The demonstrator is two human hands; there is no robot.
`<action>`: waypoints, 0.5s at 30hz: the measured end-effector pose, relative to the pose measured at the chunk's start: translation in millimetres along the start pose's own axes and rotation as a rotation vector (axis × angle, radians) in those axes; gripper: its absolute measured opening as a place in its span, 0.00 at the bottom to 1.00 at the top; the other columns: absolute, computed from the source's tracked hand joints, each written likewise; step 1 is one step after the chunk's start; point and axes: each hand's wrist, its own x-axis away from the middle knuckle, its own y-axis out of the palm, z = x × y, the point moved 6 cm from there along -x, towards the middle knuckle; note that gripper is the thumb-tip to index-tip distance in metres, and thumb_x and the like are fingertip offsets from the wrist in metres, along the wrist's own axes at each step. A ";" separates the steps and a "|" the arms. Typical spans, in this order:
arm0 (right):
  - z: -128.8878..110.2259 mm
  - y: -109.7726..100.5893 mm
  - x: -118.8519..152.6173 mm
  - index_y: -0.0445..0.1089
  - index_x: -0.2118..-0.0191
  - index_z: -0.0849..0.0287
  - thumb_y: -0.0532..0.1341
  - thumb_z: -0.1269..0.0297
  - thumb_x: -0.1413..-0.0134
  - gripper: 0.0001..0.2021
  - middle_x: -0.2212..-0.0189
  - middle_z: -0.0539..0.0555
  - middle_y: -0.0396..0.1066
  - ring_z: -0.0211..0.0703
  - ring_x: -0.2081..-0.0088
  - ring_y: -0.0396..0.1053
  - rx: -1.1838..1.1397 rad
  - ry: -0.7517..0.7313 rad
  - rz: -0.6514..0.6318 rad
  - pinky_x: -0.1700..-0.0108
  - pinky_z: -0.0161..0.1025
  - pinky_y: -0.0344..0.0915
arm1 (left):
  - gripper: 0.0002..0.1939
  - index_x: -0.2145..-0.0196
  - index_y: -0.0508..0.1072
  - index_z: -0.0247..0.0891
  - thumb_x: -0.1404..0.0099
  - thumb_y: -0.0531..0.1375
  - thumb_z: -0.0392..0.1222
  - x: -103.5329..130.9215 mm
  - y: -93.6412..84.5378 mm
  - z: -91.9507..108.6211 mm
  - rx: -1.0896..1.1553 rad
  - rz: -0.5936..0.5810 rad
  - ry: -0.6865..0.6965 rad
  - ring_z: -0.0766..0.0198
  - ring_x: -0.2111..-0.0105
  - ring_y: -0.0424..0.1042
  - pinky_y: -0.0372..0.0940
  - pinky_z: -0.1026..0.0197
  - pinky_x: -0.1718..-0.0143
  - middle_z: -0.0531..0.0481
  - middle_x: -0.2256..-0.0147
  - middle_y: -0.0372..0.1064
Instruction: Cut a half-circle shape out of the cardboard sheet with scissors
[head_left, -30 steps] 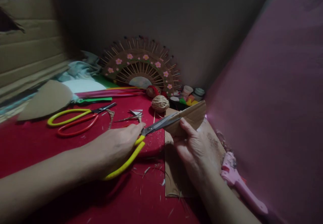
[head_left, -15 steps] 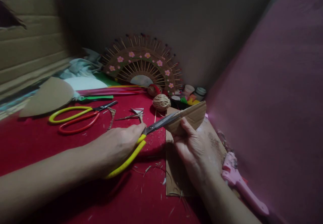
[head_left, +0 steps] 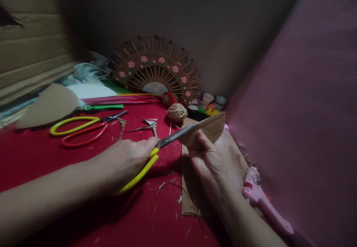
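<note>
My left hand (head_left: 131, 158) grips a pair of yellow-handled scissors (head_left: 141, 175), its fingers wrapped round the handles. The blades point up and to the right and lie along the top edge of a piece of brown cardboard (head_left: 205, 130) with a curved outline. My right hand (head_left: 208, 165) pinches that piece, thumb on the near face and the other fingers mostly hidden behind it. Under the right hand lies a flat cardboard sheet (head_left: 189, 198). Thin fibre scraps are scattered on the red cloth (head_left: 156, 221) below the scissors.
A second pair of scissors (head_left: 83, 128) with yellow and red handles lies at left by a cardboard wedge (head_left: 50, 106). Behind are a twine ball (head_left: 177, 112), a flowered fan (head_left: 143, 59) and small pots (head_left: 220, 100). A pink glue gun (head_left: 264, 202) lies right, beside a purple wall.
The scissor blades look more closed along the cardboard's top edge. Both hands keep their holds. The whole view has shifted slightly.
</note>
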 end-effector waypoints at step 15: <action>7.6 -0.6 0.2 0.73 0.68 0.56 0.67 0.77 0.63 0.12 0.72 0.46 0.77 0.38 0.66 0.73 0.036 0.019 -0.019 0.51 0.41 0.70 | 0.20 0.50 0.65 0.35 0.36 0.46 0.44 0.5 -0.8 9.1 0.103 -0.022 -0.014 0.54 0.75 0.72 0.60 0.57 0.76 0.42 0.69 0.73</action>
